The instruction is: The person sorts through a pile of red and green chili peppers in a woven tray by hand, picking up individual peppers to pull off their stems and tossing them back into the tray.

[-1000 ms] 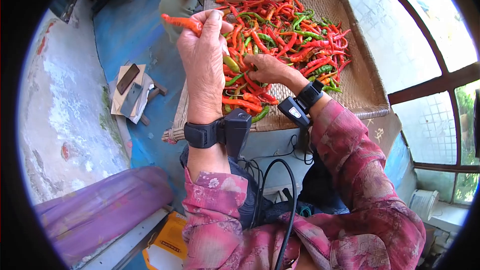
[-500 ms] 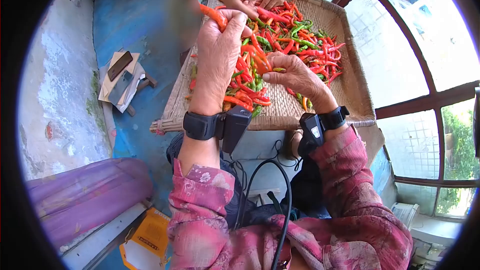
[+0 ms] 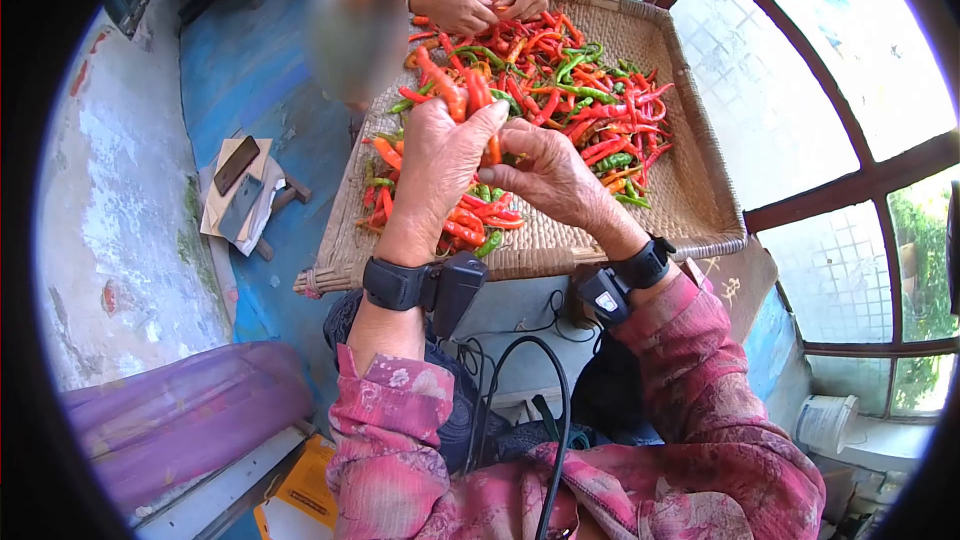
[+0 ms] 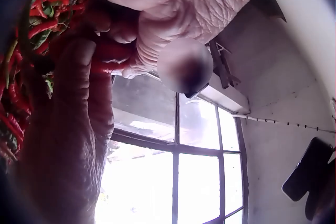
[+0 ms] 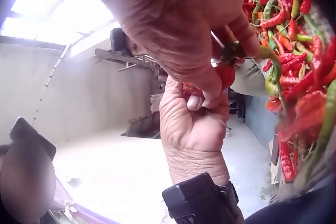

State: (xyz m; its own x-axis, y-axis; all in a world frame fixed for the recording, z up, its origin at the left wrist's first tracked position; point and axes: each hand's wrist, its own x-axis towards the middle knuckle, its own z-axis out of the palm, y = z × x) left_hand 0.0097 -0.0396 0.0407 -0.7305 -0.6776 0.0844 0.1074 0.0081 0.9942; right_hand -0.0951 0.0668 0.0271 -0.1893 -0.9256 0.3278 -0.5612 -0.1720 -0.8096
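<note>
Two red chili peppers, one orange-red (image 3: 440,80) and one deeper red (image 3: 478,92), stick up out of my left hand (image 3: 432,160), which grips them. My right hand (image 3: 560,175) meets it above the tray, thumb and fingers pinching a red chili pepper (image 5: 226,76) near its dark green stem. In the head view this pepper's orange-red body (image 3: 494,149) shows between both hands. The left wrist view has a red pepper (image 4: 113,51) between the hands, partly hidden by fingers. Below lies a pile of red and green chilies (image 3: 610,105).
The chilies lie on a large woven tray (image 3: 695,170). Across it, another person's hands (image 3: 460,8) work at the pile's far edge. Two phones (image 3: 237,162) rest on a small stool at left. Windows (image 3: 830,260) line the right side. A black cable (image 3: 565,390) loops before my body.
My right hand came up from the pile with a pepper and moved left to my left hand. A second red pepper now shows in my left hand's grip.
</note>
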